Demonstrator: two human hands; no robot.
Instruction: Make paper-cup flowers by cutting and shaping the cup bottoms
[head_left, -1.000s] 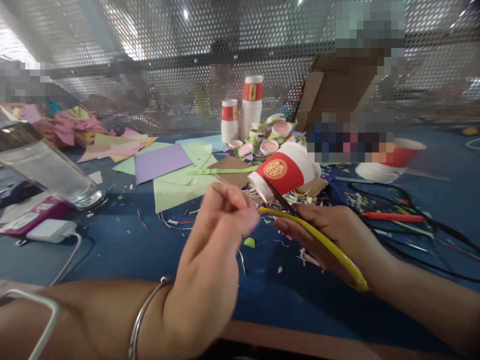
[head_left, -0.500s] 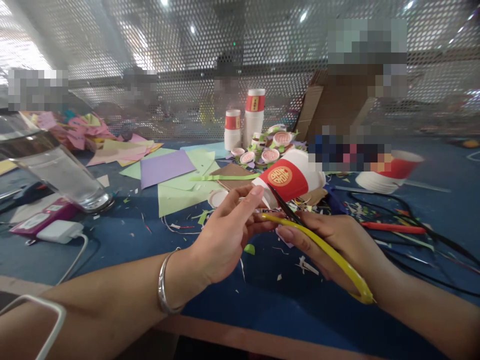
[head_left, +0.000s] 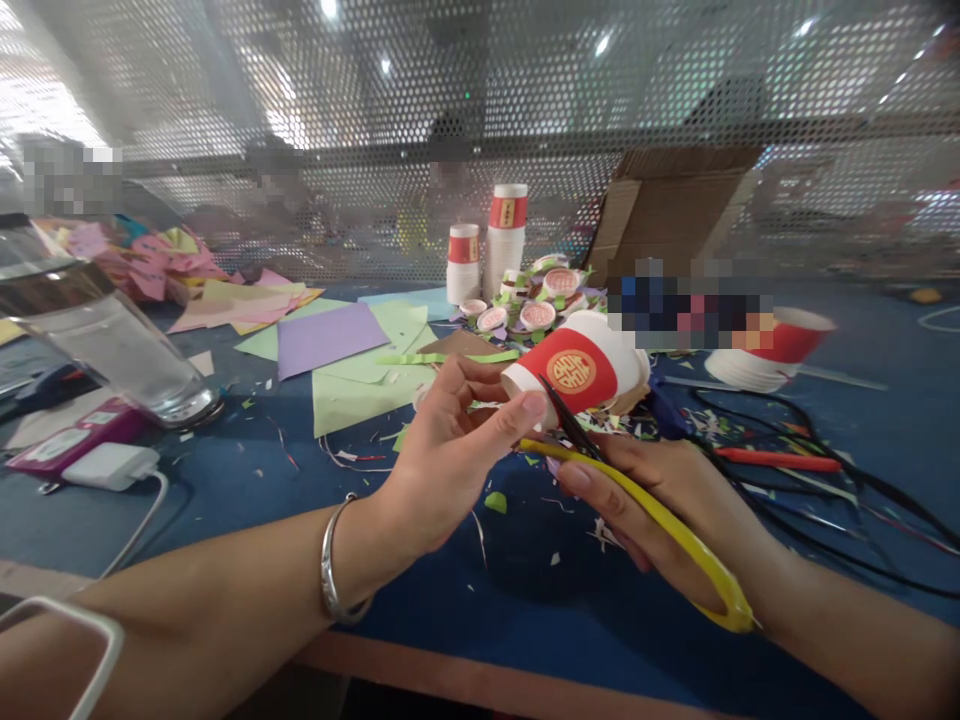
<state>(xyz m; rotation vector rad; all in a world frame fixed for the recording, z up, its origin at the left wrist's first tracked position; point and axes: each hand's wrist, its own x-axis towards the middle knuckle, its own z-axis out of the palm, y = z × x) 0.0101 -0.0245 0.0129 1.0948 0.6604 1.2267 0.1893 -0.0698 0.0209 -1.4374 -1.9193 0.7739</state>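
Note:
My left hand point(head_left: 450, 455) pinches the near end of a red and white paper cup point(head_left: 574, 365) between thumb and fingers. The cup lies tilted in the air, a gold round emblem on its red band. In my right hand point(head_left: 667, 490) is a pair of scissors point(head_left: 667, 530) with yellow handles and dark blades, my fingers wrapped round the grip. The blades rest against the cup's red side near its near edge; I cannot tell whether they cut into it. Behind the cup lies a pile of round white pieces with red print point(head_left: 538, 316).
Two stacks of paper cups point(head_left: 507, 245) stand at the back, more cups point(head_left: 765, 350) at right. A water glass point(head_left: 127, 350) and a white charger point(head_left: 112, 465) are at left. Coloured paper sheets point(head_left: 330, 335), a red pen point(head_left: 780, 460), black cables and scraps lie on the blue table point(head_left: 465, 630).
The cup has turned slightly, bringing its emblem lower, and my left thumb has shifted on it. The scissors have tilted a little. The view has moved slightly.

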